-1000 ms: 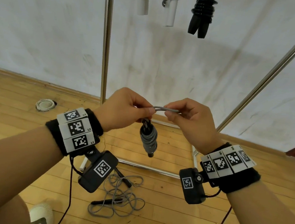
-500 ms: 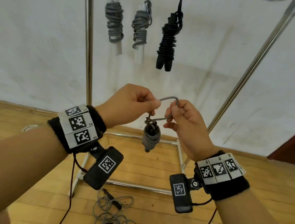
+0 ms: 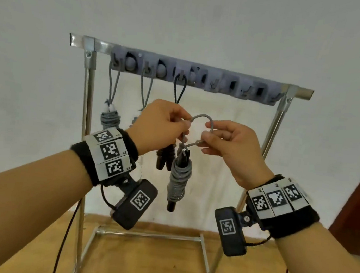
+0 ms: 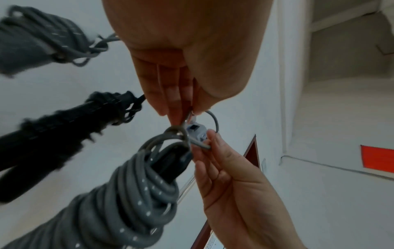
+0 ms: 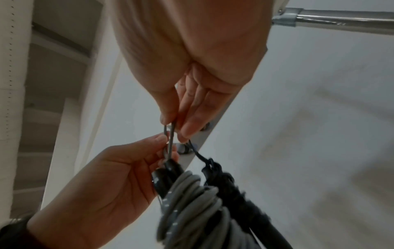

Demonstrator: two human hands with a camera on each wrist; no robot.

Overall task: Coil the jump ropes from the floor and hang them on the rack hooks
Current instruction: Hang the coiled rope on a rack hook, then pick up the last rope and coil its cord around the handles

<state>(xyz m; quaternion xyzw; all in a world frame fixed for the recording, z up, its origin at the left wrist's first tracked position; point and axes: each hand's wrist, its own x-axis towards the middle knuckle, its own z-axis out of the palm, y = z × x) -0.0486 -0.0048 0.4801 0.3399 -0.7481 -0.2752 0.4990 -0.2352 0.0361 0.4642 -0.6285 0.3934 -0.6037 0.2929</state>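
In front of the rack (image 3: 86,111), we hold a coiled grey rope (image 3: 179,179) up by its loop (image 3: 202,117). Our left hand (image 3: 162,124) has a closed grip pinching one side of the loop, and our right hand (image 3: 228,140) pinches the other side between thumb and fingers. The bundle hangs below our hands, clear of the floor (image 3: 147,261). Behind it, two grey ropes (image 3: 109,118) and a black rope (image 3: 165,159) hang from the hooks (image 3: 180,77).
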